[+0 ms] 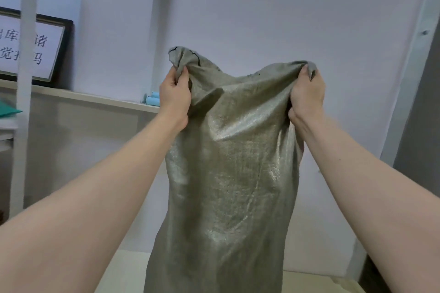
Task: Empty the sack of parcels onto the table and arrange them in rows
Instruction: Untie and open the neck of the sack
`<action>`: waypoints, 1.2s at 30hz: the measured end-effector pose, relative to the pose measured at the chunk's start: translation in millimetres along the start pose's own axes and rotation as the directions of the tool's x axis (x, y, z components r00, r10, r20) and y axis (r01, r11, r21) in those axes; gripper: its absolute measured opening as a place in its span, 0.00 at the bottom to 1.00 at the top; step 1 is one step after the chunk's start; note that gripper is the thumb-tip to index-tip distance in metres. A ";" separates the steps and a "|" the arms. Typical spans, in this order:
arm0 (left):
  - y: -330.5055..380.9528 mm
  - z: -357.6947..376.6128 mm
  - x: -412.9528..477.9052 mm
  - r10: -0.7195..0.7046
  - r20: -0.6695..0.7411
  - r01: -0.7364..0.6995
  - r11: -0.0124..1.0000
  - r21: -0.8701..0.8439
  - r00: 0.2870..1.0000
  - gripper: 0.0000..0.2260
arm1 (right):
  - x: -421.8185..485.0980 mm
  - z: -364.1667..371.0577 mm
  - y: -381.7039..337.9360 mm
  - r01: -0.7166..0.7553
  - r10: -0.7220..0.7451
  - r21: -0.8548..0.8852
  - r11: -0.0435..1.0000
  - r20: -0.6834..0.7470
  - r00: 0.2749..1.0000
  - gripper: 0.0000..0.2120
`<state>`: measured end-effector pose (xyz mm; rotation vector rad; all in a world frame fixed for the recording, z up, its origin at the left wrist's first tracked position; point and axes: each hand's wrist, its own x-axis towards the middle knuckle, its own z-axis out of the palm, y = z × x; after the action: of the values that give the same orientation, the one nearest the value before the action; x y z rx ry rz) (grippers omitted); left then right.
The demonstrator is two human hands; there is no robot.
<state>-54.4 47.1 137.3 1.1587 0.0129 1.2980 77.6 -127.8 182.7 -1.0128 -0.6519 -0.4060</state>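
A grey-green woven sack [228, 173] hangs in front of me, held up high above the pale table [123, 271]. My left hand [175, 95] grips one upper corner of the sack. The other upper corner is bunched in my right hand [307, 95]. The sack's lower end runs out of the bottom of the picture, so its mouth is hidden. No parcels show.
A white wall stands close behind the sack. On the left a shelf [95, 100] carries a framed sign [31, 47] and some light blue rolls [151, 100]. A white upright post [23, 78] stands at the far left, and a grey panel [419, 114] at the right.
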 end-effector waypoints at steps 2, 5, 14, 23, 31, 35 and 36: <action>8.8 6.1 11.3 0.078 0.055 -0.077 0.997 -0.032 0.995 0.08 | 10.4 6.7 -16.1 0.081 -0.081 0.072 0.994 0.006 0.997 0.10; 11.1 8.9 13.9 0.110 0.083 -0.106 0.993 -0.043 0.991 0.08 | 11.7 9.6 -20.0 0.100 -0.100 0.011 0.995 0.035 0.994 0.09; -48.7 -17.0 -14.1 -0.158 -0.011 0.158 0.971 0.179 0.987 0.11 | -30.8 -15.9 41.2 -0.107 0.186 -0.447 0.888 0.136 0.973 0.13; -41.5 -22.5 -5.5 -0.055 -0.363 0.202 0.903 0.380 0.930 0.18 | -38.5 -62.2 52.8 0.070 0.491 -0.906 0.418 0.290 0.822 0.63; -62.1 -30.0 -61.9 -0.417 -0.080 0.374 0.695 0.614 0.905 0.63 | -76.4 -66.7 82.3 -0.162 0.500 -0.784 0.600 0.209 0.841 0.30; -79.4 -37.3 -62.6 -0.291 -0.120 0.312 0.819 0.481 0.949 0.36 | -89.6 -55.1 79.5 -0.225 0.342 -0.760 0.610 -0.003 0.940 0.16; -80.5 -38.2 -58.3 -0.264 -0.141 0.299 0.861 0.411 0.954 0.25 | -90.2 -53.0 78.2 -0.273 0.335 -0.694 0.666 -0.048 0.941 0.15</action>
<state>-38.5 42.3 32.2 1.4145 0.5358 1.1032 73.5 -135.2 52.4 -1.8497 -0.3782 -0.3110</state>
